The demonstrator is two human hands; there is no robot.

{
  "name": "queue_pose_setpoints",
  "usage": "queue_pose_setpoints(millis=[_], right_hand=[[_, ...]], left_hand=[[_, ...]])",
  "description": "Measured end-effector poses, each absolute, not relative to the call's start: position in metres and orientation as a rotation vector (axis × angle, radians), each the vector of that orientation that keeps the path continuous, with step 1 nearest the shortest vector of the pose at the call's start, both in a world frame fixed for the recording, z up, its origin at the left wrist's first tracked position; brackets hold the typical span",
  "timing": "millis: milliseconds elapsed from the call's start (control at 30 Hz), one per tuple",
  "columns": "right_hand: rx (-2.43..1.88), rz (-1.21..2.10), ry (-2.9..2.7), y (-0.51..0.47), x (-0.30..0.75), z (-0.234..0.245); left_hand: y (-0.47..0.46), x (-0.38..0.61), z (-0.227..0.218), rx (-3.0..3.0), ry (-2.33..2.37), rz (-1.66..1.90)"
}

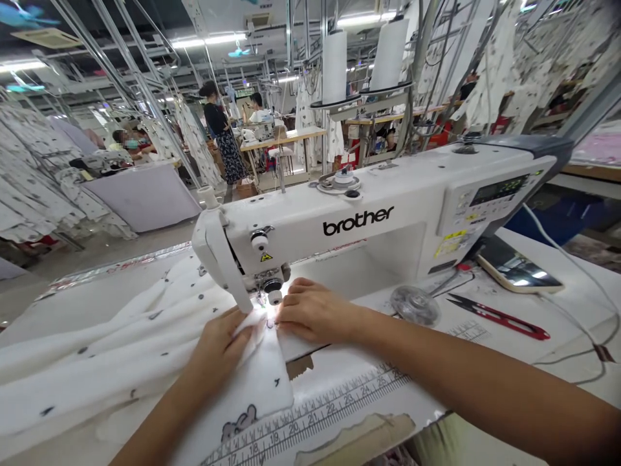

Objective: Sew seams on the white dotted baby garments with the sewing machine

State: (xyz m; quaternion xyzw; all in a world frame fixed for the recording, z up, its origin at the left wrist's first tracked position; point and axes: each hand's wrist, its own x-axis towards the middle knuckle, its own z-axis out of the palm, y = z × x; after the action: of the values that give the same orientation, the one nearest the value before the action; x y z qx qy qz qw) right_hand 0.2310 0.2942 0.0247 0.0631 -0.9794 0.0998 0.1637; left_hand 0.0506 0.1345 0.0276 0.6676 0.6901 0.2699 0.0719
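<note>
Left hand [220, 346] and right hand [313, 314] press flat and open, gripping nothing, on one fabric panel [97, 362] at one sewing machine [369, 220].

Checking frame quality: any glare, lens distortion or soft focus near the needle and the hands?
Head view: the needle lamp blows out a small patch of the white fabric between the left hand and the right hand. Head view: wide-angle bending curves the sewing machine and the printed ruler. Head view: both hands are sharp; the far workshop is softer.
</note>
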Motion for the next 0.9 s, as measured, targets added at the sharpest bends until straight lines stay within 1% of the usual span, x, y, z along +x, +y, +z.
queue_pose_setpoints(millis=[100, 233, 367, 467, 533, 733, 900], right_hand=[[0.240, 0.286, -2.790, 0.293, 0.232, 0.026], [0.255, 0.272, -2.816, 0.289, 0.234, 0.027], [0.239, 0.240, -2.857, 0.287, 0.234, 0.029], [0.228, 0.210, -2.876, 0.287, 0.234, 0.032], [0.229, 0.200, -2.885, 0.288, 0.234, 0.033], [0.187, 0.184, -2.828, 0.289, 0.234, 0.030], [0.046, 0.178, -2.849, 0.284, 0.232, 0.026]], left_hand=[[0.135, 0.053, 0.028, 1.960, 2.079, 0.844], [0.133, 0.062, 0.025, 2.063, 2.181, 0.680], [0.129, 0.065, 0.021, 2.407, 2.228, 0.542], [0.126, 0.065, 0.020, 2.755, 2.122, 0.448], [0.125, 0.065, 0.018, 2.871, 2.047, 0.360], [0.122, 0.067, 0.010, 2.841, 2.101, 0.135], [0.125, 0.066, 0.007, 2.738, 2.214, 0.085]])
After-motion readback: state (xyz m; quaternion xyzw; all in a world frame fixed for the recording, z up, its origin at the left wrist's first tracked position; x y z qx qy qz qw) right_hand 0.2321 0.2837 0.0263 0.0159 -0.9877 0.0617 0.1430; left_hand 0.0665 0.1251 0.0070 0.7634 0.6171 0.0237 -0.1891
